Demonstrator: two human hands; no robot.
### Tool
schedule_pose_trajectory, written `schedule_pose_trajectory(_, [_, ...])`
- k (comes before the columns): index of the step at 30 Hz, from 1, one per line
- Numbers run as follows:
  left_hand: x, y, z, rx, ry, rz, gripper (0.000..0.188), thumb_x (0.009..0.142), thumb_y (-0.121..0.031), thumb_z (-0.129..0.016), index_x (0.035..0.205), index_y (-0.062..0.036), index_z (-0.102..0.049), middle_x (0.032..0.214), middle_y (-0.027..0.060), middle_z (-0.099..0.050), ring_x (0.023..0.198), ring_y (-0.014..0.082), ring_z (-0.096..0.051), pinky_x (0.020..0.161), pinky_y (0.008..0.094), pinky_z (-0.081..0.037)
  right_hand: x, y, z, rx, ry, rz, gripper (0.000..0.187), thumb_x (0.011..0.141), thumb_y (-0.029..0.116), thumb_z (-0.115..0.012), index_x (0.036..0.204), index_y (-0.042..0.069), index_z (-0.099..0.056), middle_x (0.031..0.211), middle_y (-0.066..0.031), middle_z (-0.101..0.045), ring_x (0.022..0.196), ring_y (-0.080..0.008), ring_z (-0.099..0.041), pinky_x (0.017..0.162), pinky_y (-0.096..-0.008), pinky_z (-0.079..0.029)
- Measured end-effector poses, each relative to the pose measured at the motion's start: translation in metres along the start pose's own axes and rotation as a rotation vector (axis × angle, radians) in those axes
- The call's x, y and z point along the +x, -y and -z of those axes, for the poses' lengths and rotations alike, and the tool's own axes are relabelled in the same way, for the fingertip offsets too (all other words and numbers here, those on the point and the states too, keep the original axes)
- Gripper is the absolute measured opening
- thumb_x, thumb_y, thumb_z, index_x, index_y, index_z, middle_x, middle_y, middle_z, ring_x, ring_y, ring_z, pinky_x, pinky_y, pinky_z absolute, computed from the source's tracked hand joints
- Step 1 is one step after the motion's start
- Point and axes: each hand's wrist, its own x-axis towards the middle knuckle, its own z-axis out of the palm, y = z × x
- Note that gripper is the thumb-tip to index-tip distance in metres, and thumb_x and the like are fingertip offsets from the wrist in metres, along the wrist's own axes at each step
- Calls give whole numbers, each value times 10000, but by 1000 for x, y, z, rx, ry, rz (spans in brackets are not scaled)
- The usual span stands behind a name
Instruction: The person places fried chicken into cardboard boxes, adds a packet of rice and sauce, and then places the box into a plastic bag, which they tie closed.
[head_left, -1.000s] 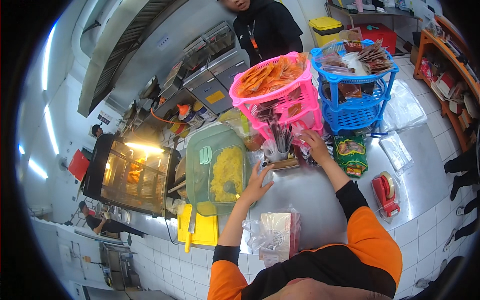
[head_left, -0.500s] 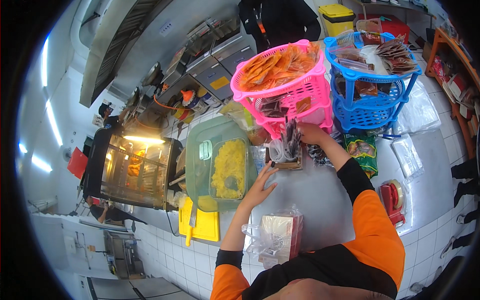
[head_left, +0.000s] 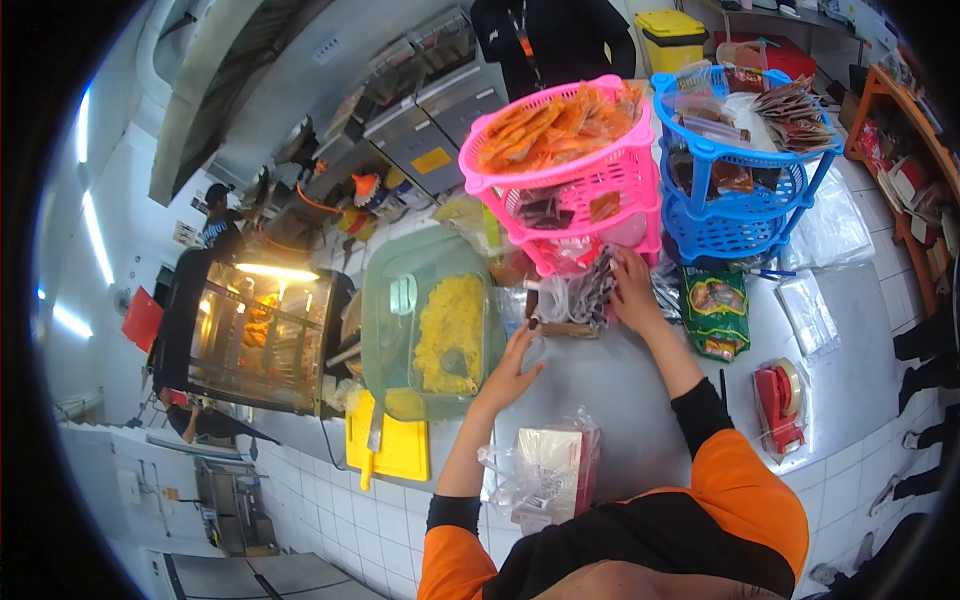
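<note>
A small open cardboard box (head_left: 572, 330) stands on the steel table below the pink basket. It holds a bundle of thin dark grey sachets or sticks (head_left: 596, 292) and some clear plastic. My right hand (head_left: 636, 292) bends its fingers over the right side of this bundle; their exact kind cannot be made out. At the box's left corner, my left hand (head_left: 510, 368) has its thumb and fingers apart, with a small black spot at a fingertip. Nearer me lies a plastic-wrapped carton (head_left: 552, 465) with a clear bag over it.
Behind the box stand a pink tiered basket (head_left: 560, 158) with orange packets and a blue one (head_left: 750, 150) with brown packets. Left are a green tub (head_left: 388, 330) with yellow food and a knife (head_left: 375, 435) on a yellow board (head_left: 405, 450). Right: green bag (head_left: 714, 315), red tape dispenser (head_left: 778, 410).
My right hand has come from behind the bundle to its right side, nearer me. The grey bundle has tilted to the right. My left hand stays at the box's corner.
</note>
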Motion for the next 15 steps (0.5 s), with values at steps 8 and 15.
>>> schedule_pose_trajectory(8, [-51, 48, 16, -173, -18, -104, 420, 873, -98, -580, 1284, -99, -496, 1364, 103, -419, 1275, 253, -383, 1069, 378, -275, -168, 68, 20, 119, 39, -224, 591, 750, 93, -609, 1309, 85, -421, 1314, -225, -297, 1210, -389, -313, 1031, -481, -259])
schedule_pose_trajectory(15, [-156, 26, -10, -153, -215, -110, 576, 741, -21, -630, 1289, -121, -485, 1400, 94, -382, 1278, 281, -347, 1066, 391, -247, -179, 139, 77, 383, 308, -114, 579, 793, 226, -647, 1316, 102, -432, 1325, -200, -301, 1205, -372, -324, 1033, -457, -260])
